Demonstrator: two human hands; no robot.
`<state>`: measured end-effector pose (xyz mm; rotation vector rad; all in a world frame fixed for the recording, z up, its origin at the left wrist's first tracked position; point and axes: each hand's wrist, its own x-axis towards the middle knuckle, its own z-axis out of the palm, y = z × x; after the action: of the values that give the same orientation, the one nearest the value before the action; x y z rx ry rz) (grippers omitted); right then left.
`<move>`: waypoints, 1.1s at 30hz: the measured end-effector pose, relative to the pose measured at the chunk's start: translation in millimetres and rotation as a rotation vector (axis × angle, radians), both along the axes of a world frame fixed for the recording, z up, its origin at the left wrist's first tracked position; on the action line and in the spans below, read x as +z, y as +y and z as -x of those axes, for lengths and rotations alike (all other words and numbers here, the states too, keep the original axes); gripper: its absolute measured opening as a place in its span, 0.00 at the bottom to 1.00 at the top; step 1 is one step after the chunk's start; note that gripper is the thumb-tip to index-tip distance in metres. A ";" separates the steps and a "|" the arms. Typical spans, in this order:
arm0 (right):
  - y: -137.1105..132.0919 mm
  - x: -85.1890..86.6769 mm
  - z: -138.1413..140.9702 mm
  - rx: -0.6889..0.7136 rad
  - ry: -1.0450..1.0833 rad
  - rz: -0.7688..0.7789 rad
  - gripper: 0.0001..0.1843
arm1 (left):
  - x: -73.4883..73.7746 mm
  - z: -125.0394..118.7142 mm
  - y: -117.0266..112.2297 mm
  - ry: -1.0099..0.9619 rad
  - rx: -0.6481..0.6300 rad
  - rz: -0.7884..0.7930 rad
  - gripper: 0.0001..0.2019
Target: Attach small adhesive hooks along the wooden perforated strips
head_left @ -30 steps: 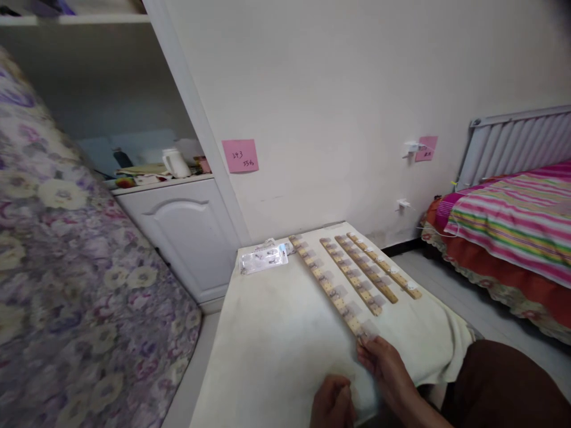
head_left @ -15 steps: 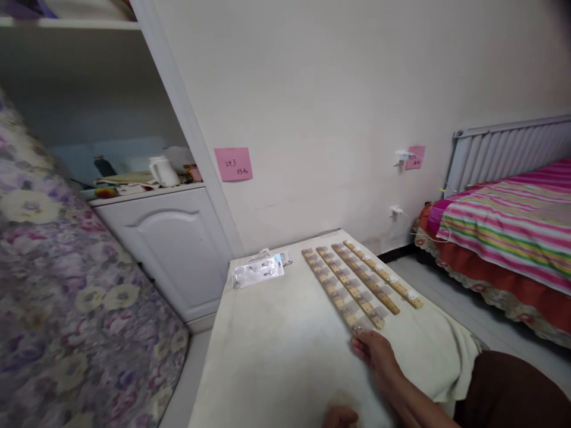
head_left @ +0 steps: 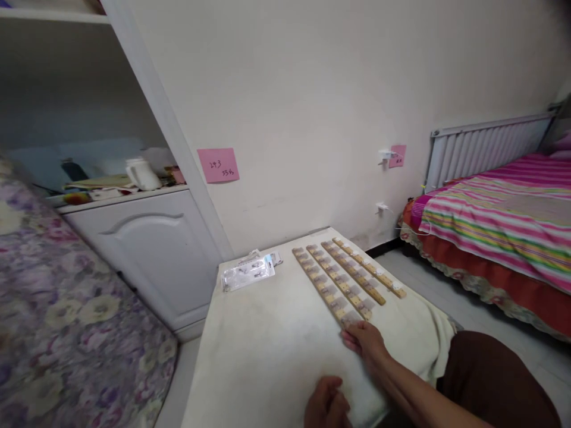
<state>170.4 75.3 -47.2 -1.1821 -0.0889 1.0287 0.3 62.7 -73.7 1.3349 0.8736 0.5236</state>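
Several long wooden strips [head_left: 345, 277] with small clear pieces on them lie side by side on a white cloth-covered table [head_left: 267, 351]. My right hand [head_left: 363, 342] rests at the near end of the leftmost strip [head_left: 322, 287], fingertips touching it, fingers curled. My left hand [head_left: 326, 404] sits low on the cloth near the table's front edge, loosely curled; whether anything is in it is hidden. A clear plastic packet [head_left: 248, 273] lies at the table's far left corner.
A flowered mattress [head_left: 66, 321] leans on the left. A white cabinet [head_left: 143, 249] with a jug [head_left: 140, 174] stands behind. Pink notes [head_left: 217, 164] are on the wall. A striped bed [head_left: 495, 214] and radiator [head_left: 482, 145] are at right.
My right hand has slid the leftmost strip rightward until it lies close against the other strips. My left hand dropped out of view, then came back. The view has shifted right.
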 end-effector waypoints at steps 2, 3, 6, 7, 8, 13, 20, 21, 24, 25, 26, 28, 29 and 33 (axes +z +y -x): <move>0.2 1.6 -0.8 0.003 0.005 0.004 0.21 | 15.7 -11.0 11.0 -0.005 0.060 -0.086 0.21; 0.2 2.4 -1.4 0.009 0.008 0.008 0.21 | 21.9 -17.7 17.0 0.003 0.078 -0.118 0.21; -0.7 5.0 -3.9 0.033 0.035 0.011 0.20 | 31.2 -38.9 33.8 0.070 0.088 -0.175 0.25; -1.6 5.9 -4.8 0.040 0.059 0.005 0.19 | 31.4 -45.4 38.7 0.097 0.093 -0.171 0.27; -2.7 7.0 -5.5 0.041 0.090 0.002 0.17 | 30.8 -51.0 43.0 0.117 0.098 -0.163 0.28; -10.7 14.9 -7.3 0.054 0.197 -0.055 0.09 | 25.6 -67.9 57.4 0.172 0.077 -0.116 0.31; -17.7 20.0 -11.1 0.130 0.310 -0.110 0.06 | 22.5 -77.6 61.8 0.215 0.053 -0.157 0.23; -18.3 18.7 -12.1 0.138 0.328 -0.117 0.06 | 21.8 -78.4 61.9 0.218 0.052 -0.170 0.22; -19.2 12.6 -15.7 0.154 0.359 -0.122 0.05 | 20.4 -79.3 62.2 0.232 0.050 -0.208 0.21; -19.3 10.3 -17.1 0.163 0.362 -0.120 0.05 | 20.4 -79.3 62.1 0.238 0.051 -0.219 0.20; -19.4 8.3 -18.6 0.175 0.364 -0.119 0.05 | 20.6 -79.1 62.0 0.245 0.052 -0.229 0.20; -19.9 5.3 -21.7 0.202 0.368 -0.124 0.05 | 21.8 -78.3 61.7 0.259 0.057 -0.247 0.20; -20.4 4.5 -23.1 0.215 0.374 -0.127 0.06 | 22.5 -77.9 61.4 0.267 0.061 -0.255 0.19; -23.6 4.7 -27.3 0.238 0.417 -0.135 0.06 | 25.0 -76.5 60.4 0.292 0.075 -0.296 0.18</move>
<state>197.7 51.8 -42.5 -0.8290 0.0305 1.4381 76.9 123.0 -48.7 1.6821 1.1203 0.5384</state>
